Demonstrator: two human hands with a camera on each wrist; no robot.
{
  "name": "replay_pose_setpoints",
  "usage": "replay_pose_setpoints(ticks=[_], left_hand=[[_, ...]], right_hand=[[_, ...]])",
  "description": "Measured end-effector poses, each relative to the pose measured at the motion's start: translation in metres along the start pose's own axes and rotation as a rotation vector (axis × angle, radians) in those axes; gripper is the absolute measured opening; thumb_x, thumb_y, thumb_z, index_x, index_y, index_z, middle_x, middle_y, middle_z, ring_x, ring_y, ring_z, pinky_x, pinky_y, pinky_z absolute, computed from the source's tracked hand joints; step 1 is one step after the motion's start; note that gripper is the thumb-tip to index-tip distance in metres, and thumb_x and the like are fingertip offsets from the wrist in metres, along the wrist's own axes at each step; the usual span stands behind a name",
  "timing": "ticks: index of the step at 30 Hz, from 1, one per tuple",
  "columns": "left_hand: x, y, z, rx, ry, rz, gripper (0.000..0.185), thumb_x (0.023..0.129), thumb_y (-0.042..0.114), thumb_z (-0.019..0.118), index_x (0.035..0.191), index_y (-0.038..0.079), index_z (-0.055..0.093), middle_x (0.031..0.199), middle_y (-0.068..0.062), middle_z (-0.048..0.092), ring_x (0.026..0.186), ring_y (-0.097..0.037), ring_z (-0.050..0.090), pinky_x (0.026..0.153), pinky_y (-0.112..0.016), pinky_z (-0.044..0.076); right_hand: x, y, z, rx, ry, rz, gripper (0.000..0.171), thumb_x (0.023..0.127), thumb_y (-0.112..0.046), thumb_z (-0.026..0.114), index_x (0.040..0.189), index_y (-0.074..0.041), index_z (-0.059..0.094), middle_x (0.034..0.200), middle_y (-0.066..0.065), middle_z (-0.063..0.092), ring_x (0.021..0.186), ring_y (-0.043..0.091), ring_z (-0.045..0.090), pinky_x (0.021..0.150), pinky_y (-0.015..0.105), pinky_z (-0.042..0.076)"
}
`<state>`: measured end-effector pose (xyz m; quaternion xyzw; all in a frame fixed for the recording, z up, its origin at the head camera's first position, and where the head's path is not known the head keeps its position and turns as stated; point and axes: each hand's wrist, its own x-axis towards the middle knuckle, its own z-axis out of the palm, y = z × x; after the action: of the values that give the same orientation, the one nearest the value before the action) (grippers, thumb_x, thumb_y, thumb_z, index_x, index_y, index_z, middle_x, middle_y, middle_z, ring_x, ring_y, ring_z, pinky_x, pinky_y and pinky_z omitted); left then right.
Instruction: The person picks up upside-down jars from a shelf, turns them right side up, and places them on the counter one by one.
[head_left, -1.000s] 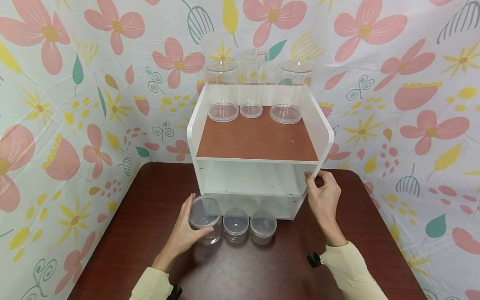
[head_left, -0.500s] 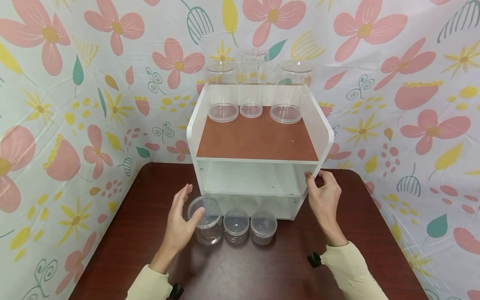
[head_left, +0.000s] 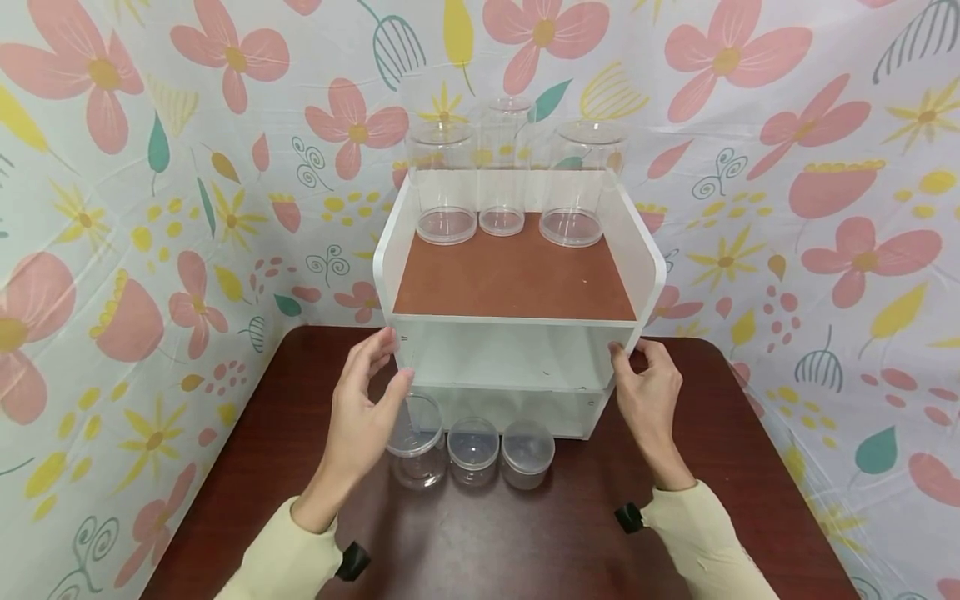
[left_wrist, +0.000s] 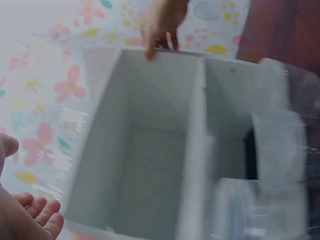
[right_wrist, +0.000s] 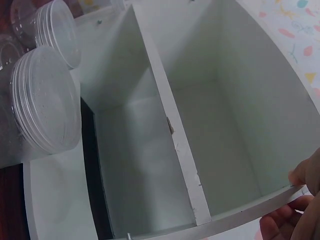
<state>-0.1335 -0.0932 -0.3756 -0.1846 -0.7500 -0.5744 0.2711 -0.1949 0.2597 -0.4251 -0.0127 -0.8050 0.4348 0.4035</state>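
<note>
Backdrop: floral cloth [head_left: 150, 208] with pink flowers wraps the walls, and a dark red-brown wooden table [head_left: 247, 467] carries everything.
Shelf unit: white 3-tier shelf unit with a brown top board [head_left: 514, 279] stands at the back middle of the table, its open fronts facing the person.
Left hand: left hand [head_left: 365, 408] is up at the unit's left front edge, fingers spread and only lightly bent; whether they touch the panel, I cannot tell.
Right hand: right hand [head_left: 648, 398] pinches the right side panel's front edge, thumb in front and fingers curled behind it.
Top load: 3 tall clear plastic canisters [head_left: 504, 179] stand upright in a row at the back of the brown board, unsecured.
Front row: 3 short clear lidded plastic jars [head_left: 471, 450] sit side by side on the table, just in front of the lowest tier.
Risk 1: any tilt or jerk of the unit could topple the tall canisters, since they look light and narrow-based.
Risk 2: sliding the unit forward would likely shove the short jars toward the table's front.
Risk 3: a one-sided grip may twist the unit.
Writing: no brand, label or lettering is readable on anything.
</note>
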Motion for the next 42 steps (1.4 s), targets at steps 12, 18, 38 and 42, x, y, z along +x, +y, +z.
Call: replay_pose_setpoints(ticks=[12,18,38,42], left_hand=[[0.089,0.057,0.005,-0.020,0.060,0.103,0.054,0.099,0.011,0.066,0.147,-0.007,0.049,0.141,-0.021,0.051,0.130,-0.025,0.053,0.113,-0.034,0.039],[0.140,0.062,0.001,-0.023,0.022,-0.082,0.063,0.102,0.022,0.063,0.155,-0.004,0.039,0.151,-0.016,0.044,0.137,-0.024,0.049,0.115,-0.028,0.037],[0.244,0.067,0.022,0.153,-0.130,-0.497,0.089,0.100,0.049,0.061,0.166,0.012,0.015,0.170,0.001,0.019,0.153,-0.012,0.023,0.120,-0.029,0.028],[0.254,0.066,0.026,0.197,-0.153,-0.558,0.090,0.101,0.049,0.060,0.167,0.012,0.011,0.171,0.001,0.015,0.153,-0.010,0.021,0.119,-0.029,0.028]], right_hand=[[0.000,-0.001,0.000,0.013,-0.005,0.002,0.017,0.092,-0.006,0.076,0.099,0.010,0.072,0.092,0.022,0.067,0.080,0.028,0.060,0.069,0.024,0.039],[0.000,0.000,0.000,0.016,-0.010,0.000,0.018,0.093,-0.006,0.075,0.100,0.010,0.072,0.091,0.021,0.067,0.080,0.029,0.060,0.070,0.022,0.040],[0.001,0.000,-0.001,0.017,-0.007,-0.022,0.016,0.092,-0.005,0.075,0.098,0.009,0.071,0.091,0.021,0.066,0.078,0.019,0.057,0.068,0.021,0.039],[0.001,0.000,-0.001,0.010,-0.012,-0.019,0.015,0.092,-0.006,0.075,0.097,0.009,0.072,0.090,0.020,0.066,0.078,0.017,0.056,0.068,0.022,0.039]])
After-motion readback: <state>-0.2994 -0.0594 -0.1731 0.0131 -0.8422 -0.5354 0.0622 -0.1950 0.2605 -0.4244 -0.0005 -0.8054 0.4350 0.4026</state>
